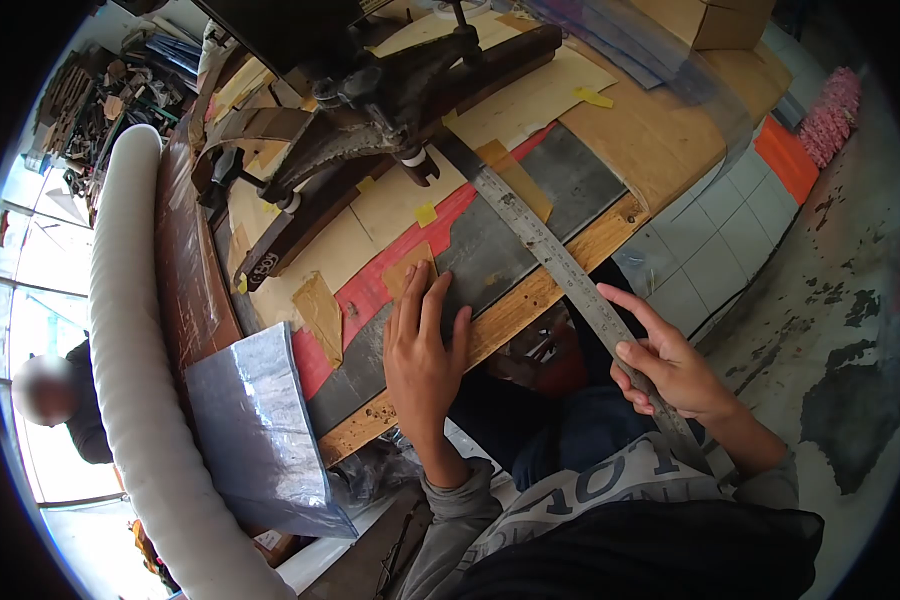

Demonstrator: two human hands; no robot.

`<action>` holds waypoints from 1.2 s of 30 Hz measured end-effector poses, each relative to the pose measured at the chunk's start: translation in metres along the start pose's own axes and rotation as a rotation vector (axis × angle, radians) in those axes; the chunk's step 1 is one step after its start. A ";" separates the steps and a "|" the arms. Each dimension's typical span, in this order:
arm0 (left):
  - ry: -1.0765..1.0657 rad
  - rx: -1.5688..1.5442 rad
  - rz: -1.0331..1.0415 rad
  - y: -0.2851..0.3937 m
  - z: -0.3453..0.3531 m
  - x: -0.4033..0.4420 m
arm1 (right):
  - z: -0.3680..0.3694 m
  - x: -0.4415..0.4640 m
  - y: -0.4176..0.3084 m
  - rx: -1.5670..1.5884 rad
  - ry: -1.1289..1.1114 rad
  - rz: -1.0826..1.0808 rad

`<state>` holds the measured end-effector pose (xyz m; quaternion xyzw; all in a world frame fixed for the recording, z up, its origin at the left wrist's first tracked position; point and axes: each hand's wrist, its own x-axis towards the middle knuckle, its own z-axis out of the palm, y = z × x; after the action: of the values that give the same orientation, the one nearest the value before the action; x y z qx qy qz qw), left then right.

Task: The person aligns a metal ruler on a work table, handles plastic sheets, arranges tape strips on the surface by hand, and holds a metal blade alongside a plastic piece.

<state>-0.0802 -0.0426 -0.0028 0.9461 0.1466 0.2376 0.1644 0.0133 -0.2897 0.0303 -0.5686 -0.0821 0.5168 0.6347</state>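
My right hand (670,362) is closed round a long metal ruler (547,247), whose far end reaches under the dark metal clamp frame (370,125). My left hand (422,358) lies spread on the dark grey sheet (370,372), its fingertips at a piece of brown tape (408,268). Beside the grey sheet runs a red strip (370,285), and beyond it are pale boards (320,235) with small yellow tape pieces (425,214). A larger strip of brown tape (319,318) crosses the red strip on the left.
A wooden edge (530,298) borders the near side of the table. Clear plastic sheets (260,420) hang at the left, beside a long white roll (155,370). A person (70,405) is at the far left. Cardboard boxes (705,22) stand at the top right.
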 end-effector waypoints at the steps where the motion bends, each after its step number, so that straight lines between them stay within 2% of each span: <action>1: 0.005 0.018 0.013 -0.001 0.001 0.000 | 0.000 0.000 0.000 0.002 0.000 0.002; 36: -0.018 -0.015 -0.016 0.001 -0.001 0.000 | -0.002 0.003 -0.004 0.007 -0.020 0.014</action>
<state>-0.0805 -0.0430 -0.0016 0.9457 0.1509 0.2286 0.1746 0.0183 -0.2886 0.0311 -0.5618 -0.0826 0.5274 0.6320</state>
